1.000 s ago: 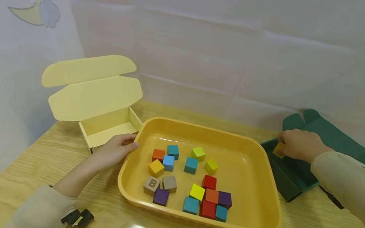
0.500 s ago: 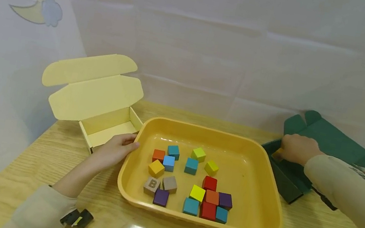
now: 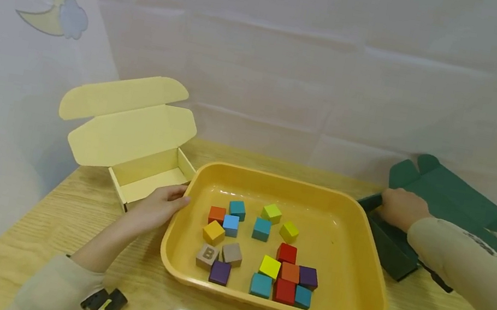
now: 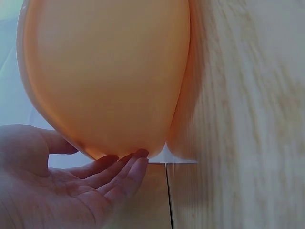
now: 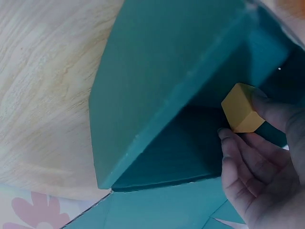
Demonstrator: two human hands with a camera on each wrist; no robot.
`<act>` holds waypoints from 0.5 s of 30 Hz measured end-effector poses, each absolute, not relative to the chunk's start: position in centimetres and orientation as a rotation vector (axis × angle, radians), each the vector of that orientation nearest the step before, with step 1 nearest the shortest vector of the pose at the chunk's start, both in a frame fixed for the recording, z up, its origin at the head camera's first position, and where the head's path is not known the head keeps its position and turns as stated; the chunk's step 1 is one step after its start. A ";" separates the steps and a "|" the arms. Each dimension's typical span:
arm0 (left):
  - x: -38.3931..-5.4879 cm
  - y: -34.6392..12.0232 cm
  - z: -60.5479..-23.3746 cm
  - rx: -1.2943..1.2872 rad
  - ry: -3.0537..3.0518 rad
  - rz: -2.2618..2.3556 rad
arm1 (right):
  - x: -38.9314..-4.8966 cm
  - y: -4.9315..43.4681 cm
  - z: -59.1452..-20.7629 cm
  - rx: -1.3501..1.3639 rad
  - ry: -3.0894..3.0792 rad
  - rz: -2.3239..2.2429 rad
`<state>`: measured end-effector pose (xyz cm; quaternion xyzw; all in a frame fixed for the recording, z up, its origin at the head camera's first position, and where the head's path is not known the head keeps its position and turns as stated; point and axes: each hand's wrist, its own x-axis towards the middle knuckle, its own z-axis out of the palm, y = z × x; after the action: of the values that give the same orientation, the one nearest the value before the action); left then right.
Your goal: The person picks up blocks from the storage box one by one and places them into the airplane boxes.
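My left hand [image 3: 157, 209] holds the left rim of the yellow plastic tray [image 3: 345, 283], thumb over the edge and fingers against the outer wall. In the left wrist view those fingers [image 4: 128, 174] touch the tray's outside. Inside the open dark green box [image 3: 393, 252], at the tray's right, is my right hand [image 3: 402, 209]. The right wrist view shows it pinching a yellow-orange wooden block [image 5: 240, 109] between thumb and fingers, low between the box walls. In the head view the hand hides that block. Several coloured cubes, such as a red one [image 3: 287, 253], lie in the tray.
An open pale yellow box [image 3: 151, 182] stands behind the left hand, lid raised. The green box's lid [image 3: 460, 200] leans back toward the wall sheet. A wooden cube marked B [image 3: 207, 256] sits at the tray's front left. Bare wooden tabletop [image 3: 143, 297] shows in front.
The right hand has sunk deeper into the green box with the yellow-orange block, which has dropped out of sight in the head view. The left hand stays at the rim.
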<state>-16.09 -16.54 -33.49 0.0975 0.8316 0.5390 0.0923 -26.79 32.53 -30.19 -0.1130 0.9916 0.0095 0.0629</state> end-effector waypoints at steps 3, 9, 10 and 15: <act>-16.2 -16.4 -33.5 0.300 2.452 1.610 | -26.7 32.9 -30.3 -0.331 2.993 0.023; -16.3 -16.3 -33.6 0.319 2.458 1.609 | -26.6 33.1 -30.1 -0.346 2.989 0.019; -16.3 -16.3 -33.6 0.324 2.461 1.608 | -26.6 33.0 -30.0 -0.346 2.985 0.019; -16.4 -16.7 -33.5 0.388 2.463 1.584 | -26.4 32.3 -29.1 -0.305 2.952 -0.005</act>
<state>-16.38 -16.73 -33.50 0.1309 0.8301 0.5339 0.0934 -26.43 32.25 -29.12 -0.1024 0.9909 -0.0018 0.0869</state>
